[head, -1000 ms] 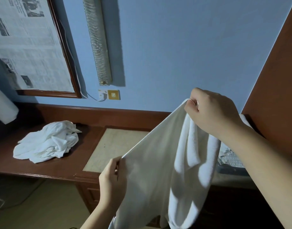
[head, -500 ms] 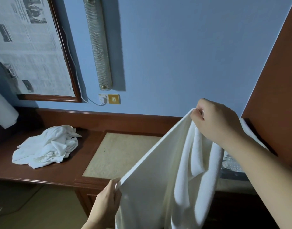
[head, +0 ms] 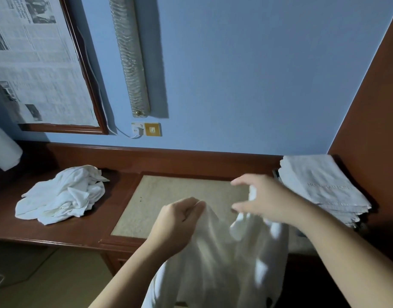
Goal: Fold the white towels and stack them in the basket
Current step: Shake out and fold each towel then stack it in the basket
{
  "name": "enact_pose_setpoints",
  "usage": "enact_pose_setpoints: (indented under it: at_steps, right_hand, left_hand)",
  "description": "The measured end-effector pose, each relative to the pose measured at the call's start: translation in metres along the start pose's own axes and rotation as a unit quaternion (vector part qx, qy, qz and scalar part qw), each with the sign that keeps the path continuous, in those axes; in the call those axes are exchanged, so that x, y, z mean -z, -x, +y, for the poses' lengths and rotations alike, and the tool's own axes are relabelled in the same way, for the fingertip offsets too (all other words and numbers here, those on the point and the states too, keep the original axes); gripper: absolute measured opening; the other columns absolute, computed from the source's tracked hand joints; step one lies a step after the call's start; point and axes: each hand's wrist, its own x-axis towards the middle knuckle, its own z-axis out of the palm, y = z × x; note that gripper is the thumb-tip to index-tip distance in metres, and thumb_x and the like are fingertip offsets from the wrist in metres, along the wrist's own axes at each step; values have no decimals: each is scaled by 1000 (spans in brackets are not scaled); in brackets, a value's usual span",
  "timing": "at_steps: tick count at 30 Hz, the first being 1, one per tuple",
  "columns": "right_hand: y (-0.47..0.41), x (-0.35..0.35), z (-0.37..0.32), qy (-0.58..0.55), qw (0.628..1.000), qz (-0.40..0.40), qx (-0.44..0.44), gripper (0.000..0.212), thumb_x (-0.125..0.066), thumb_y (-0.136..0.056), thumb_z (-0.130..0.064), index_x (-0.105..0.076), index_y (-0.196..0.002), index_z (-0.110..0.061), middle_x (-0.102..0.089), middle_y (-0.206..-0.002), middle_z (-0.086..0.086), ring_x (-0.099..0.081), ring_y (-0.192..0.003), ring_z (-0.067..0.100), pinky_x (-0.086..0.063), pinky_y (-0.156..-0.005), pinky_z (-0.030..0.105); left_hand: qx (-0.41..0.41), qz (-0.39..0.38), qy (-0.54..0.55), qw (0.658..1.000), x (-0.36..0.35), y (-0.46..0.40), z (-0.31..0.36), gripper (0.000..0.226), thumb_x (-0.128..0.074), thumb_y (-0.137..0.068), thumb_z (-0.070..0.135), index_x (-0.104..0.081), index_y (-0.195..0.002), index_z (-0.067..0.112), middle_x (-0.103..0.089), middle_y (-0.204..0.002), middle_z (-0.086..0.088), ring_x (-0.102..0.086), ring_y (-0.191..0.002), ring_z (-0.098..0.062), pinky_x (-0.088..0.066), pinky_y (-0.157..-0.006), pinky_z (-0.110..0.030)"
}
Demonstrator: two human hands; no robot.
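Between your hands, the towel [head: 215, 252] has dropped low: left hand [head: 180, 221] grips a corner, right hand [head: 264, 196] spreads wide, letting go

A framed newspaper sheet [head: 33, 63] hung at ten o'clock on the blue wall [head: 246, 74]. A ribbed wall lamp [head: 130, 56] stood at twelve, a gold switch plate [head: 153, 129] below it. The wooden desk [head: 57, 227] carried a beige inlay [head: 169, 196].

White towel [head: 215, 252] hangs crumpled at desk's front edge; crumpled pile [head: 62, 194] lies left, folded stack [head: 322, 187] right.
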Motion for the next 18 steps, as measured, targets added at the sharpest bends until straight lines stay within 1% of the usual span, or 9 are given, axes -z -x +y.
enact_pose_setpoints:
  at_steps: [1,3,5,6,10,12,14,17,18]
  right_hand:
    - [2,-11,-4,-6,999,-49,11,65,-90,-74,-48,-57,-129,-51,-69,-111,-14,-67,-81,-1,-54,-71,19]
    - [-3,-31,-3,16,997,-69,37,75,-89,-68,-61,-53,-134,-57,-62,-131,-26,-63,-110,-1,-54,-96,30]
    - [-9,-37,1,1,997,-49,61,57,-86,-73,-60,-59,-123,-59,-62,-129,-32,-60,-119,0,-51,-104,36]
    - [-10,-35,2,-7,997,-48,64,49,-85,-75,-58,-59,-117,-60,-61,-128,-33,-58,-121,-2,-50,-105,34]
    - [-6,-26,0,-1,994,-93,62,44,-85,-73,-62,-61,-110,-59,-58,-125,-31,-55,-119,-1,-48,-98,34]
    - [-8,-24,-1,4,993,-103,57,30,-85,-74,-61,-64,-94,-52,-60,-114,-26,-57,-113,1,-49,-94,36]
    - [-10,-23,-3,9,992,-109,63,25,-83,-75,-61,-63,-86,-49,-61,-108,-23,-58,-108,2,-50,-93,36]
    - [-10,-23,-9,-4,987,-142,78,32,-82,-78,-60,-58,-100,-62,-58,-105,-27,-57,-103,-2,-51,-94,35]
    - [-10,-25,-10,-10,984,-159,79,37,-82,-79,-59,-59,-107,-62,-61,-105,-25,-59,-102,-1,-52,-95,36]
  left_hand:
    - [-24,-23,-10,999,1,-6,13,38,-58,-104,41,-59,-78,14,-54,-62,-1,-52,-59,-15,-43,-58,-33]
    - [-70,-55,-34,995,5,-15,32,34,-56,-104,44,-61,-80,21,-55,-62,-2,-53,-58,-18,-44,-58,-36]
    - [-116,-77,-54,989,14,-21,42,27,-56,-105,44,-65,-84,30,-56,-60,3,-53,-58,-18,-44,-56,-34]
    - [-139,-90,-64,984,18,-23,44,25,-56,-105,44,-67,-87,30,-56,-61,5,-55,-59,-16,-45,-57,-33]
    - [-196,-149,-88,965,30,-29,40,22,-55,-106,44,-71,-99,30,-64,-76,10,-62,-72,-11,-49,-65,-33]
    - [-215,-148,-111,959,34,-30,38,20,-56,-107,43,-70,-100,32,-65,-82,12,-61,-75,-7,-50,-68,-29]
    - [-232,-128,-127,956,39,-30,35,18,-57,-107,42,-69,-100,31,-64,-83,13,-60,-76,-6,-49,-68,-28]
    - [-264,-115,-147,946,43,-28,33,19,-57,-108,40,-70,-102,27,-64,-85,12,-59,-75,-7,-48,-66,-27]
    - [-277,-116,-158,941,44,-27,33,20,-56,-108,40,-70,-103,26,-64,-86,11,-59,-74,-8,-48,-64,-27]
